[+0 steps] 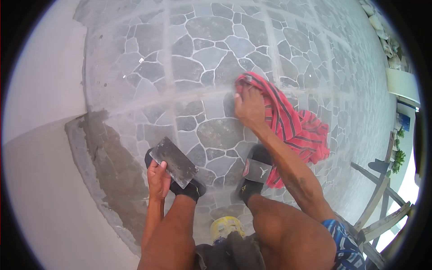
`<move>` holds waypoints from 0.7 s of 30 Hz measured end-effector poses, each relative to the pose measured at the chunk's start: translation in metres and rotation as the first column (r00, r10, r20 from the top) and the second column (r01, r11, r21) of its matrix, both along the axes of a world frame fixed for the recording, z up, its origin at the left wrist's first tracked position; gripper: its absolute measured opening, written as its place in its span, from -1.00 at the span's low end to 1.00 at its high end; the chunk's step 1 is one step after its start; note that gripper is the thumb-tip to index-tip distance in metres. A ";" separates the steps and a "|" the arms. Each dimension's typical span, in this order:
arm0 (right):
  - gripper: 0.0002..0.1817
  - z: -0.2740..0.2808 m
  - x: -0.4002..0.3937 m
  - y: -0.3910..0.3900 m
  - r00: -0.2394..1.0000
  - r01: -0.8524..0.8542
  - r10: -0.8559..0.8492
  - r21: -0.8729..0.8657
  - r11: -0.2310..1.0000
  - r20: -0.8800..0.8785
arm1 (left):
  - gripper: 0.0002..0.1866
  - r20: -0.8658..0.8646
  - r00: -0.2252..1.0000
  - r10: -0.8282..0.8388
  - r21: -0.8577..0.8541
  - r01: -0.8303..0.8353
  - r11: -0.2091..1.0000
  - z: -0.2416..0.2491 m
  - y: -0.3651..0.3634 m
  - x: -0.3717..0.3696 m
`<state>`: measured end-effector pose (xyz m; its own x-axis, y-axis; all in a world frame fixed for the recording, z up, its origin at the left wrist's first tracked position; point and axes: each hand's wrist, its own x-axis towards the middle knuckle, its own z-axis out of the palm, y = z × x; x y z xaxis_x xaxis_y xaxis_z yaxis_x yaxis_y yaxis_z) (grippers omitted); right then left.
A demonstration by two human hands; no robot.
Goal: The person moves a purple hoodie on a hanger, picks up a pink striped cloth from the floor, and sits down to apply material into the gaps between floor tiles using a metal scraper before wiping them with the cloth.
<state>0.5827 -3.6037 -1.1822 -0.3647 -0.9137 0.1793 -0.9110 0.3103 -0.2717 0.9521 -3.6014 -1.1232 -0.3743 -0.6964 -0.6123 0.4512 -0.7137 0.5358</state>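
My left hand (158,180) grips a dark, flat rectangular trowel (173,162), thumb over its near edge, above my left foot. Pale smears mark the trowel's face; any handle is hidden. My right hand (250,105) is closed on a red cloth with dark stripes (288,121), pressed against the floor. The bunched cloth trails right and back towards my right foot. Under both hands lies a grey stone floor (211,58) of irregular pieces with pale joints, hazed with whitish film.
A yellow-rimmed bucket (227,225) stands between my legs. Along the left runs a white wall (40,90), with a damp brown patch (112,171) beside it. Wooden framework (375,216) stands at the right. My sandalled feet flank the work area.
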 end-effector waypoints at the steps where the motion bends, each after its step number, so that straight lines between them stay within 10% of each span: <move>1: -0.53 0.010 0.051 -0.016 0.988 -0.152 0.152 -0.012 0.988 0.011 | -0.54 -0.005 1.000 -0.022 0.005 0.022 1.000 0.000 0.001 0.001; 7: -0.65 0.004 0.081 -0.045 0.803 -0.501 0.493 -0.068 0.863 0.334 | -0.55 -0.014 0.998 -0.063 0.010 0.063 0.998 -0.001 -0.004 0.002; 12: -0.52 0.001 -0.040 0.002 0.990 -0.021 0.025 0.030 0.999 -0.136 | -0.55 -0.024 1.000 0.002 -0.034 -0.003 0.999 -0.005 0.014 0.018; 15: -0.47 -0.002 0.018 -0.033 0.995 -0.001 0.024 0.244 0.970 -0.093 | -0.58 -0.067 0.994 0.086 -0.063 -0.091 0.994 -0.005 0.014 0.010; 18: -0.42 0.000 0.128 -0.063 0.898 -0.438 0.434 0.048 0.898 0.077 | -0.59 -0.050 0.995 0.086 -0.067 -0.089 0.994 0.001 0.015 0.009; 21: -0.57 0.005 0.102 -0.083 0.825 -0.531 0.525 -0.034 0.847 0.209 | -0.55 -0.029 1.000 0.012 -0.114 -0.015 0.993 -0.008 0.003 0.011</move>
<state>0.6844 -3.6872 -1.1774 0.1493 -0.9802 0.1302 -0.8629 -0.1934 -0.4670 0.9632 -3.5982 -1.1316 -0.3806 -0.7659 -0.5182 0.4762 -0.6427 0.6002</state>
